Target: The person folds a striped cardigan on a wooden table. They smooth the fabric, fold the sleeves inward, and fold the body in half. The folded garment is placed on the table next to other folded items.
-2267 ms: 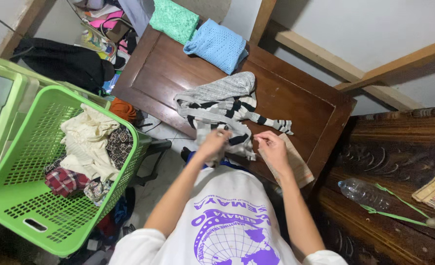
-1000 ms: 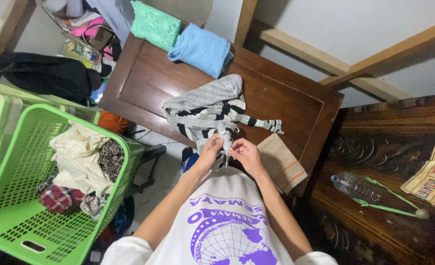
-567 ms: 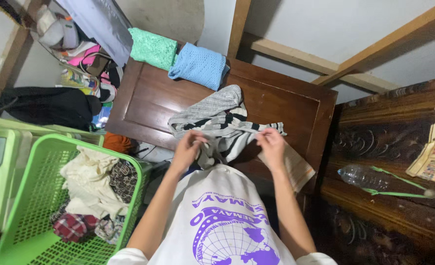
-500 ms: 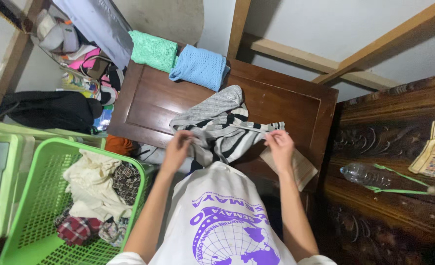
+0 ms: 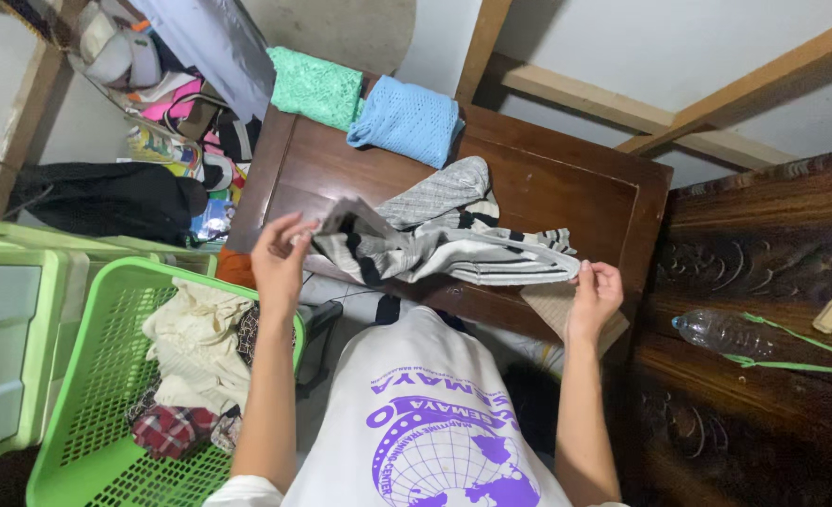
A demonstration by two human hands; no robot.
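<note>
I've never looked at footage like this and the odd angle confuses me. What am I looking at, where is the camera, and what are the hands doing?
There is no machine here: a person works with two bare hands, and the camera sits on their head looking down, so you see their white shirt and arms from above. The left hand and the right hand each have a grip on one end of a grey, black-striped garment, stretched out between them over a dark wooden table. At the table's far edge lie a folded green cloth and a folded blue cloth. To the left stands a green laundry basket with clothes inside.
</note>
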